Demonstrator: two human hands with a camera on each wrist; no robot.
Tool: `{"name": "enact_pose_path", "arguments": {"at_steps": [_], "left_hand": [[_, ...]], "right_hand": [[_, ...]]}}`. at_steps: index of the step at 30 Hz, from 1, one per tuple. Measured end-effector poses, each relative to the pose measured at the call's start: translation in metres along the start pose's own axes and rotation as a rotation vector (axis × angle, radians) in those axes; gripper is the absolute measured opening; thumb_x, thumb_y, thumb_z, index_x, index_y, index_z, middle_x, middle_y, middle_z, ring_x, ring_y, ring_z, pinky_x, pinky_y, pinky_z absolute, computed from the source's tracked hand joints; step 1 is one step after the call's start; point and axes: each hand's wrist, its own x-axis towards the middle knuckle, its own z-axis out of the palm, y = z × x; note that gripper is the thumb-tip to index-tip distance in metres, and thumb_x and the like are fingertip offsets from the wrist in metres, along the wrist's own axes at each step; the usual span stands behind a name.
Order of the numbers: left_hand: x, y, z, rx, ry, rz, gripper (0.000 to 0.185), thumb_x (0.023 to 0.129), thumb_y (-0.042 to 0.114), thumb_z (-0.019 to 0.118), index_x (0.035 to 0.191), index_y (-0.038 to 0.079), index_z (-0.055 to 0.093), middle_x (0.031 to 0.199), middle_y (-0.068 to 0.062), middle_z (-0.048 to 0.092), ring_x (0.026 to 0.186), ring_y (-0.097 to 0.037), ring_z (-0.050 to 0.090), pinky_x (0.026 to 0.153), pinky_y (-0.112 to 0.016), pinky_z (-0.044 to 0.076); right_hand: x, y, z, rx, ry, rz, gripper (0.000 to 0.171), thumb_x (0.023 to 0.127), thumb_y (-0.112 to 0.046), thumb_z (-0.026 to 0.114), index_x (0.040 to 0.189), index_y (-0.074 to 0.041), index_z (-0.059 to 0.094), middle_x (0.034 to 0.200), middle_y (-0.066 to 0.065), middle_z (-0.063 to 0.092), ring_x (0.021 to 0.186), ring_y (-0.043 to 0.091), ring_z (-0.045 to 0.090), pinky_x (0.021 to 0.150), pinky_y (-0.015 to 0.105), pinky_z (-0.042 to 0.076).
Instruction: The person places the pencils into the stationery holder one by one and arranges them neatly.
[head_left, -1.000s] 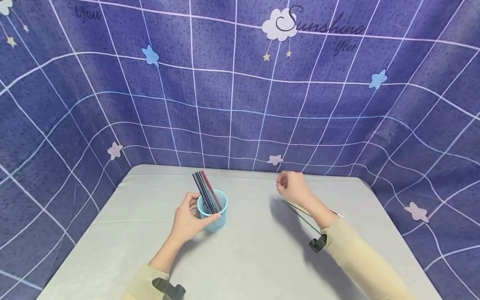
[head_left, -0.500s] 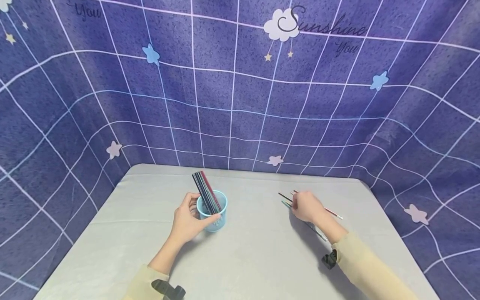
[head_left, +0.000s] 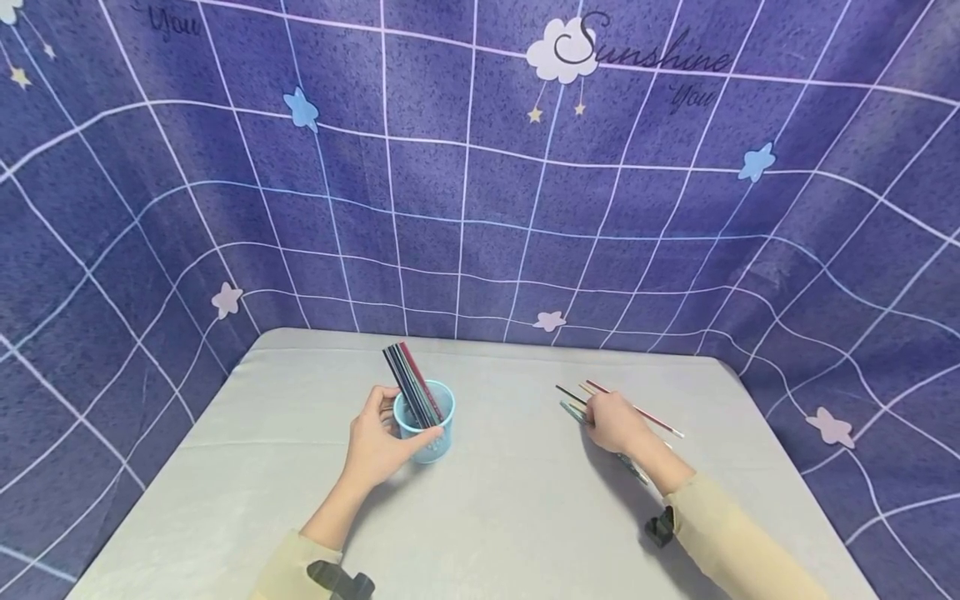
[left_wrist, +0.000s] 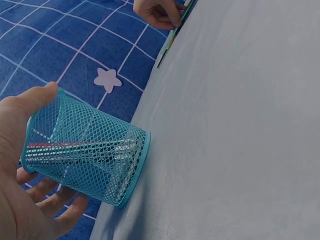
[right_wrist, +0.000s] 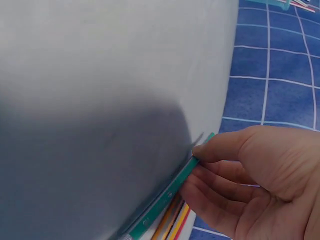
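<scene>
A light blue mesh pencil cup (head_left: 435, 450) stands on the table, gripped near its rim by my left hand (head_left: 375, 446), thumb on one side and fingers on the other. Several dark pencils and a red one (head_left: 414, 365) lean out of it; in the left wrist view they show through the mesh (left_wrist: 95, 170). Over at the right, my right hand (head_left: 618, 425) is down among loose pencils on the table. Its thumb and fingertips pinch a green pencil (right_wrist: 167, 197) with print along its side. Orange, yellow and red pencils (right_wrist: 172, 222) lie beneath it, partly covered by the hand.
A pale grey cloth covers the table (head_left: 495, 500). Behind it and at both sides hangs a purple-blue curtain (head_left: 487, 200) with a grid and stars. A red pencil (head_left: 660, 422) and the tip of a black one (head_left: 568, 392) stick out around the right hand.
My right hand has come down and slightly right onto the loose pencils, its fingers closing on the green one. The left hand and the cup have stayed in place.
</scene>
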Motion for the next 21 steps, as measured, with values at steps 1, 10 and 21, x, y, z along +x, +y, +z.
{"name": "enact_pose_path", "arguments": {"at_steps": [1,10,21], "left_hand": [[0.0,0.0,0.0,-0.002,-0.001,0.003,0.079,0.069,0.03,0.102,0.129,0.009,0.056,0.127,-0.015,0.075,0.113,-0.033,0.076,0.097,-0.046,0.066],[-0.001,-0.001,0.0,-0.004,-0.009,-0.007,0.08,0.07,0.031,0.102,0.131,0.011,0.055,0.127,-0.015,0.074,0.114,-0.033,0.075,0.097,-0.045,0.066],[0.0,-0.002,0.0,-0.003,-0.011,-0.001,0.079,0.07,0.03,0.102,0.13,0.01,0.054,0.127,-0.016,0.073,0.115,-0.034,0.074,0.099,-0.048,0.065]], "right_hand": [[0.001,0.0,-0.001,0.001,0.006,-0.007,0.022,0.083,0.002,0.074,0.069,-0.011,0.062,0.063,0.0,0.063,0.057,0.015,0.055,0.055,0.031,0.052],[0.022,-0.01,-0.021,0.133,0.152,-0.081,0.006,0.079,-0.004,0.07,0.077,-0.007,0.065,0.065,-0.001,0.063,0.059,0.013,0.054,0.057,0.03,0.051],[0.046,-0.051,-0.045,0.277,0.412,-0.177,0.007,0.086,-0.003,0.064,0.09,-0.004,0.059,0.072,0.005,0.064,0.064,0.015,0.058,0.059,0.028,0.05]]}}
